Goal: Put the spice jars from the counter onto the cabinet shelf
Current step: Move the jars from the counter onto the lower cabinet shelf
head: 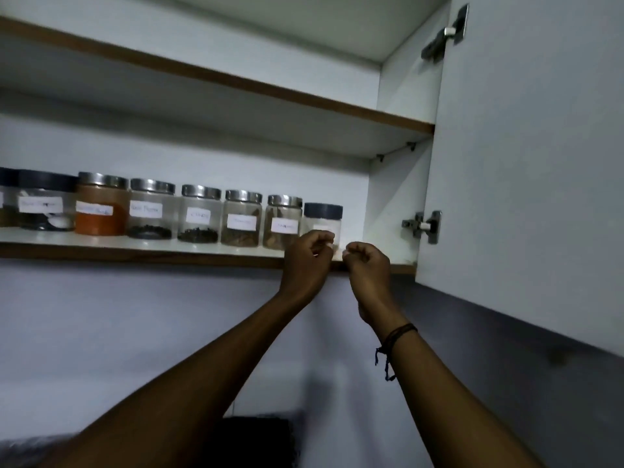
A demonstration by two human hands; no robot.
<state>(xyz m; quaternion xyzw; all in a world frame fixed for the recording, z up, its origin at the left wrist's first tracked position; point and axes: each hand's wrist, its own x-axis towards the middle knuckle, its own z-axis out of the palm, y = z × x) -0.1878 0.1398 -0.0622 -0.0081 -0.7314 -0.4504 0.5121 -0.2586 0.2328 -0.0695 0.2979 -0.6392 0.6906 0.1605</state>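
You are at the placing end of the task: a row of labelled spice jars stands along the lower cabinet shelf, and the last in the row, the dark-lidded jar, sits at the right end just beside the steel-lidded jar. Both your hands are raised in front of it at the shelf's front edge. Your left hand has its fingers loosely curled in front of the jar's lower part; whether they touch the glass cannot be told. Your right hand is likewise curled, fingertips drawn in towards the thumb, holding nothing that can be seen. The jar looks upright and set down, so this step seems all but finished. Next you would likely draw both hands clear without knocking the jar, then look down to the counter, which is out of sight here, for any remaining jars.
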